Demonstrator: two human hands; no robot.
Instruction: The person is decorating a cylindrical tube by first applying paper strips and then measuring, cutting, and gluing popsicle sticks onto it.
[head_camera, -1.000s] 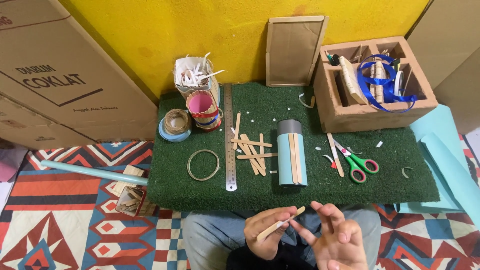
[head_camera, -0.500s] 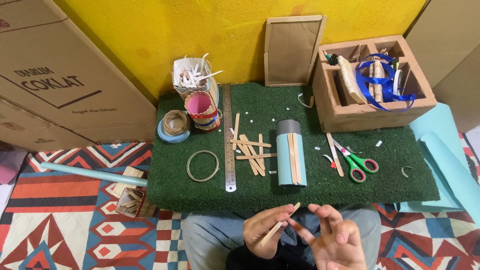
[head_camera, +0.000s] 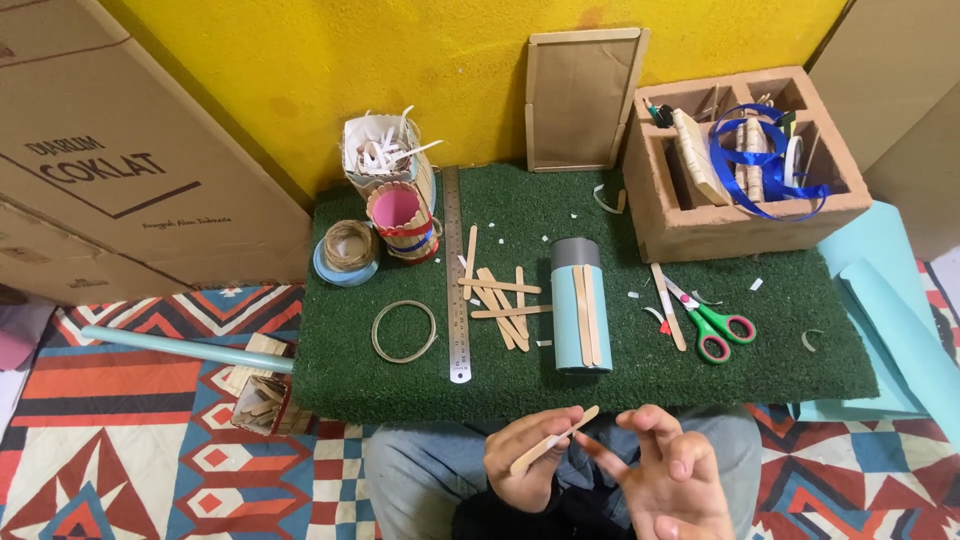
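My left hand (head_camera: 528, 455) holds a wooden craft stick (head_camera: 555, 439) tilted up to the right, just below the front edge of the green turf mat (head_camera: 400, 385). My right hand (head_camera: 672, 478) is beside it with fingers spread, fingertips close to the stick's upper end. On the mat above lies a light blue cylinder (head_camera: 581, 304) with two sticks laid along it, and a loose pile of wooden sticks (head_camera: 497, 295) to its left.
A metal ruler (head_camera: 455, 280), a wire ring (head_camera: 404, 331), a twine spool (head_camera: 346, 246), a pink stick-clad cup (head_camera: 401, 220), green-handled scissors (head_camera: 708, 322), a cardboard organiser with blue ribbon (head_camera: 745, 165), a wooden frame (head_camera: 583, 98), blue paper roll (head_camera: 180, 349), cardboard boxes at left.
The stick in my left hand has stayed tilted; both hands shifted slightly and my right fingers came closer to the stick's end.
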